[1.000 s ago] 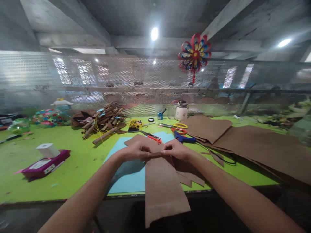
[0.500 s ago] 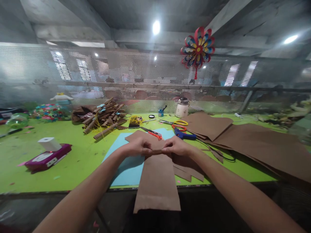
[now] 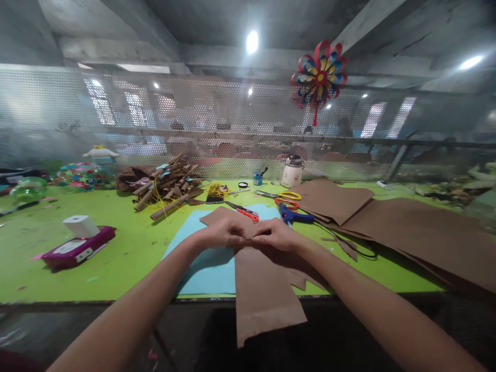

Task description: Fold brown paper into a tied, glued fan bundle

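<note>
Both hands meet over the green table point(image 3: 116, 258). My left hand point(image 3: 220, 233) and my right hand point(image 3: 277, 235) pinch the top end of a long brown paper strip point(image 3: 263, 289), fingertips almost touching. The strip runs toward me and hangs over the table's front edge. Under it lie a light blue sheet point(image 3: 205, 263) and other brown paper pieces point(image 3: 306, 274). A red box cutter point(image 3: 244, 211) lies just beyond my hands.
Large brown paper sheets point(image 3: 406, 227) cover the right side. Scissors point(image 3: 284, 196), a blue glue gun point(image 3: 296, 217), a white jar point(image 3: 291, 173) and rolled paper sticks point(image 3: 166, 188) stand farther back. At the left sits a magenta box point(image 3: 77, 248). A paper pinwheel point(image 3: 320, 77) hangs on the mesh screen.
My hands have come closer together on the strip's top end. The hanging end of the strip has swung slightly to the right.
</note>
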The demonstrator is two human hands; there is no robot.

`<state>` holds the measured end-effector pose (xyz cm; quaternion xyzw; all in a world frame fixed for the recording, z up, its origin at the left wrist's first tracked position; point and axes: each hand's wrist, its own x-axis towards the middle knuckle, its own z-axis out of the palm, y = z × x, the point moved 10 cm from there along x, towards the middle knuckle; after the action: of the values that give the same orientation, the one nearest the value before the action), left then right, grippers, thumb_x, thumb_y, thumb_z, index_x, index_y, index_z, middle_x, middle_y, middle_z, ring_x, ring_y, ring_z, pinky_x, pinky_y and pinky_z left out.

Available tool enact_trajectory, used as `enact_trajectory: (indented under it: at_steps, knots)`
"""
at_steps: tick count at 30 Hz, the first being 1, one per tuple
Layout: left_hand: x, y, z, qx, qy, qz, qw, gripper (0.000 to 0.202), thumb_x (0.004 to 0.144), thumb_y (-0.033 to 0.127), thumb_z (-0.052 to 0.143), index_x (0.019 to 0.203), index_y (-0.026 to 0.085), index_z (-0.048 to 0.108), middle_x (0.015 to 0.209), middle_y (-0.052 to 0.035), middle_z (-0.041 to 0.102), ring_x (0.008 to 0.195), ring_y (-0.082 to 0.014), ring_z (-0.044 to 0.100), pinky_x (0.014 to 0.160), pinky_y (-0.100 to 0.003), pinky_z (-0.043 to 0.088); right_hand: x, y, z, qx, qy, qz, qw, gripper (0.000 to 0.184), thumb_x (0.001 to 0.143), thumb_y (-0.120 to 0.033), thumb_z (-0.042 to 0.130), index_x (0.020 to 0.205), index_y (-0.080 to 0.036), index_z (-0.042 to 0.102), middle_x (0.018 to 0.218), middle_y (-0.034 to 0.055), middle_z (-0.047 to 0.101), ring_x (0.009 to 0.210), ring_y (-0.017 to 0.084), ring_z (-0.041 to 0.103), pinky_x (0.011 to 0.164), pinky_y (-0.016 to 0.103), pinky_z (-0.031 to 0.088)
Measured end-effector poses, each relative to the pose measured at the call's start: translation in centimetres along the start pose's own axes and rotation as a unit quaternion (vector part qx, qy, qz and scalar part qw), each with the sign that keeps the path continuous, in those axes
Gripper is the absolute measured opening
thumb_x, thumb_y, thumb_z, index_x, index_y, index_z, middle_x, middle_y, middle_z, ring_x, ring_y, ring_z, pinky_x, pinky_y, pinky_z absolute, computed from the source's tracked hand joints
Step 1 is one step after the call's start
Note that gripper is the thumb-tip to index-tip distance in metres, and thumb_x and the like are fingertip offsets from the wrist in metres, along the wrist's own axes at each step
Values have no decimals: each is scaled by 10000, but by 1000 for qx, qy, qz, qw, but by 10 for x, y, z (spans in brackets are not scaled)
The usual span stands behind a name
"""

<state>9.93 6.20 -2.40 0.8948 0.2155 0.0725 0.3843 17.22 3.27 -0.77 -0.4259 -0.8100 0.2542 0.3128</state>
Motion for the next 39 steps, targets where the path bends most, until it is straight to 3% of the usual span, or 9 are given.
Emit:
enact_trajectory:
  at_steps: [5,10,16,20,26,30,33,36,39]
  knots:
    - [-1,1,-1,48,6,0,999,335,809,428,515,706,124,614,587,16,492,537,-84,387,486,-210,268,1,4,-6,7,25,2,1000,209,768,-309,602,711,-131,697,739,34,657,710,145,557,665,235,422]
    - [0,-11,-8,79,29,-11,996,279,782,381,549,680,131,621,550,16,492,520,-85,395,480,-213,263,-2,11,-10,18,1,29,999,224,746,-321,604,662,-126,674,645,11,612,637,123,516,603,223,397]
    - [-1,-10,-6,-6,24,-29,999,306,759,392,585,662,103,611,523,-2,498,486,-91,422,476,-232,286,-8,36,-18,84,-2,114,990,299,686,-415,649,650,-118,654,521,-10,552,505,102,471,498,222,352]
    - [-1,-12,-5,-68,21,-35,997,303,738,404,620,700,104,613,552,-6,520,495,-90,432,490,-236,314,-9,30,-22,107,10,108,988,305,664,-416,675,625,-115,645,535,-12,544,520,90,450,504,214,349]
    - [-7,2,-1,-96,-15,-6,995,322,800,418,565,690,117,597,565,9,490,539,-87,420,539,-239,321,-12,29,-22,113,-31,106,987,323,666,-439,688,677,-116,679,523,-16,545,472,73,423,460,204,336]
    - [-11,8,-4,-157,3,-11,988,297,789,402,596,753,107,614,646,-15,550,586,-100,458,572,-247,342,-10,38,-35,232,38,102,967,414,749,-509,598,801,-107,679,470,-32,505,408,71,427,428,202,345]
    - [-12,10,-7,-177,20,-4,984,261,768,368,634,800,109,649,708,-30,593,663,-118,502,638,-257,371,-9,30,-38,301,74,68,948,392,774,-462,597,971,-128,657,646,6,612,534,89,526,556,229,443]
    - [-11,9,-10,-182,28,6,983,224,749,347,658,791,128,677,700,-14,604,688,-119,514,679,-256,384,-8,6,-13,276,-19,46,960,430,713,-351,692,1100,-175,630,930,63,659,796,157,592,728,295,473]
    - [-9,6,-9,-174,25,1,984,207,732,344,674,801,151,703,728,-10,634,709,-123,527,706,-255,395,-9,-18,-1,243,-65,13,968,307,721,-330,685,987,-175,691,1000,89,645,900,206,582,789,334,465]
